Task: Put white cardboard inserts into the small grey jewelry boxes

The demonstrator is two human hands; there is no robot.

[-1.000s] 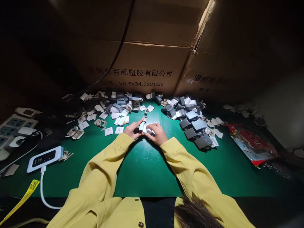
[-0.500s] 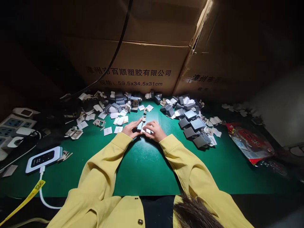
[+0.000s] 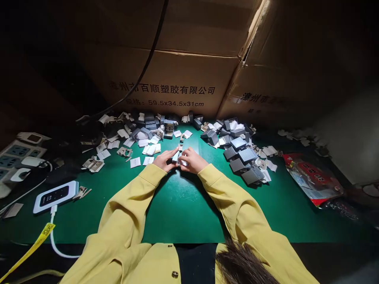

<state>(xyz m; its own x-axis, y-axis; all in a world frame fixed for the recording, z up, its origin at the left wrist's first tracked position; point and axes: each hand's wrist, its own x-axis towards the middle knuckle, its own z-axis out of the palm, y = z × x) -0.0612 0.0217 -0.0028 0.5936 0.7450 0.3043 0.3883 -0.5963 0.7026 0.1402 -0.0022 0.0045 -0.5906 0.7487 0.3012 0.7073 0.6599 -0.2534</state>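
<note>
Between my two hands, at the middle of the green table (image 3: 180, 213), is a small dark grey box (image 3: 175, 157). My left hand (image 3: 165, 160) wraps its fingers and thumb round the left side of it. My right hand (image 3: 193, 161) bends its fingers against the right side, where a white part shows under the fingertips; I cannot tell whether that is the box's inside or a separate piece. Just beyond the fingers lies a small cardboard piece (image 3: 181, 138). White printed cards (image 3: 135, 162) lie to the left of my left hand.
Grey boxes (image 3: 248, 155) are heaped with white papers at the right, and a second heap (image 3: 149, 125) lies back left. A big carton (image 3: 171, 71) stands behind. A red-and-clear plastic bag (image 3: 314, 177), a white device with a cable (image 3: 55, 196) and a power strip (image 3: 17, 156) flank the table.
The fingers of my right hand have curled lower and closer over the box. Both hands stay at the same spot, and the view has shifted very slightly.
</note>
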